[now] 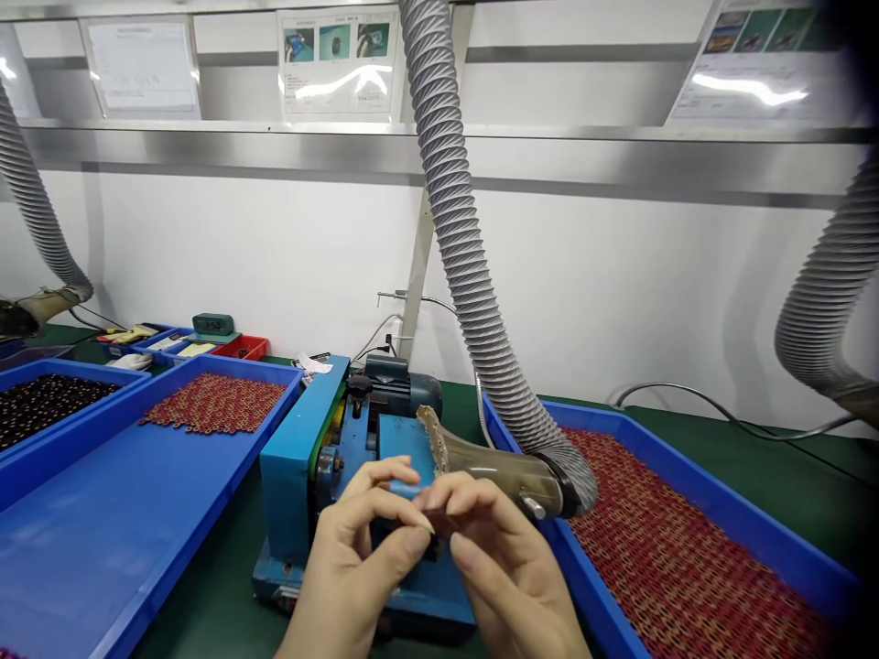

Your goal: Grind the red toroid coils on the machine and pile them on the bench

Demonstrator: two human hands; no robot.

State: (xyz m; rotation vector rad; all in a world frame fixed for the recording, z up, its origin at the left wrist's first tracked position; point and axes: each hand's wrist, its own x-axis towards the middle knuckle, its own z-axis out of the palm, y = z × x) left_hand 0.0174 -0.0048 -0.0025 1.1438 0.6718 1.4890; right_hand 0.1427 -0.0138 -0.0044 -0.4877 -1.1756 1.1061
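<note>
My left hand (357,567) and my right hand (508,567) meet in front of a small blue bench machine (302,458), fingertips pinched together. Between the fingertips is a small dark part (438,529), mostly hidden by the fingers, so I cannot make out what it is. A grey ribbed extraction hose (473,302) comes down from above and ends in a clear nozzle (481,467) right behind my right hand.
A blue tray (124,513) at left holds a patch of red ring parts (216,403). Another blue tray (755,540) at right is covered with red ring parts. A tray of dark parts (41,403) sits far left. More hoses hang at both edges.
</note>
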